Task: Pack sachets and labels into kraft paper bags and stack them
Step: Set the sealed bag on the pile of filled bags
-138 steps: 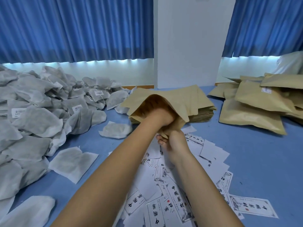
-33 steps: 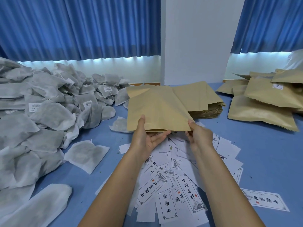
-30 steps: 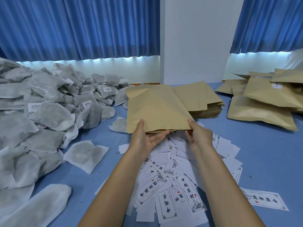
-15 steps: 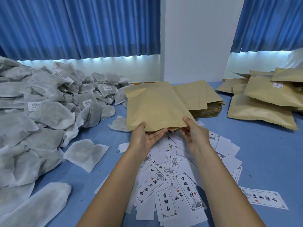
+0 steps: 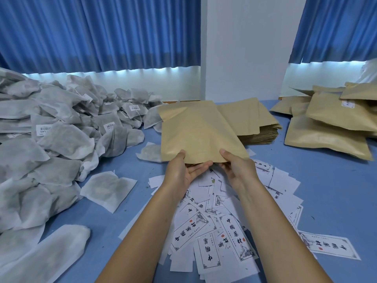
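Observation:
A flat kraft paper bag [image 5: 195, 131] is held above the blue table, its near edge toward me. My left hand [image 5: 183, 172] pinches that edge with the thumb on top and the fingers underneath. My right hand [image 5: 236, 168] pinches the same edge a little to the right. Loose white labels [image 5: 214, 225] with black characters lie scattered under my forearms. A big heap of grey-white sachets [image 5: 51, 135] fills the left side. One single sachet [image 5: 108, 188] lies apart, near my left arm.
Behind the held bag sits a stack of empty kraft bags [image 5: 257, 127]. Filled kraft bags [image 5: 330, 131] are piled at the right. A white pillar [image 5: 244, 48] and blue curtains [image 5: 102, 31] stand at the back. Bare blue table [image 5: 326, 190] shows at the right.
Earlier my left hand was inside the bag's mouth; now it is out and both hands pinch the near edge. Over the last second my right hand shifted slightly left along the edge.

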{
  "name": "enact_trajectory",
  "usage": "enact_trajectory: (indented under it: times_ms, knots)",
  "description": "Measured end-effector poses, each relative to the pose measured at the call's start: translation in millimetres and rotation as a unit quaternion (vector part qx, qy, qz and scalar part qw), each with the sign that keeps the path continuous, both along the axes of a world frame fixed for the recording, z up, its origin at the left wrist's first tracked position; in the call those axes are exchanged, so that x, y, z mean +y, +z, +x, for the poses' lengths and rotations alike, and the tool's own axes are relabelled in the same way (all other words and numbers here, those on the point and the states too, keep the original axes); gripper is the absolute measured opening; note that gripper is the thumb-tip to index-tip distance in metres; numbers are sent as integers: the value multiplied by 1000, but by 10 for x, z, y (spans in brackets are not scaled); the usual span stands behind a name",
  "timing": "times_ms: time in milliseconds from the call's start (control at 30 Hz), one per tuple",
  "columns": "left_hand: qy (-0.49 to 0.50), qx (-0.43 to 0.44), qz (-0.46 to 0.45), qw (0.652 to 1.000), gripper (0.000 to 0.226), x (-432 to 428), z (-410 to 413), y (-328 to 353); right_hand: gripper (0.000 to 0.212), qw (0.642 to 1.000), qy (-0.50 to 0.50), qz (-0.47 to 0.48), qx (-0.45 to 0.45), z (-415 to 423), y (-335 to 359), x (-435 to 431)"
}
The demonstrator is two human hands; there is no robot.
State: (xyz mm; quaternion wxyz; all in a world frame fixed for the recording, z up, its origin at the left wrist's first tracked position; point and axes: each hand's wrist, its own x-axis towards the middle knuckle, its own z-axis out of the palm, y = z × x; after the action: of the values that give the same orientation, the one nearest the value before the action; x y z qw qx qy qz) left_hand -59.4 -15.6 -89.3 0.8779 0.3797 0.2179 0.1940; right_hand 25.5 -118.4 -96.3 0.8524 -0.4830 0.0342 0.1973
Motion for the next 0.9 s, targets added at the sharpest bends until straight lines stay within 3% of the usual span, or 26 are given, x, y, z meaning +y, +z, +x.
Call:
enact_trajectory:
  times_ms: [167,300,533,633,900]
  knots:
    - [0,-7,-9,1000,22,-10,0,7,30,1000,-5,23,9,1,-6,-5]
    - [-5,6,0,1000,20,-16,11,-16,18,999,52,14,-7,-44,-10,34]
    - [60,32,65,996,17,121,-16,-75,17,1000,1,22,17,46,-12,-28]
    - [69,37,83,993,11,141,-30,-82,26,999,43,30,3,-12,-22,30]
    - [74,58,161,983,6,35,-2,-100,14,992,127,0,-14,-202,-47,166]
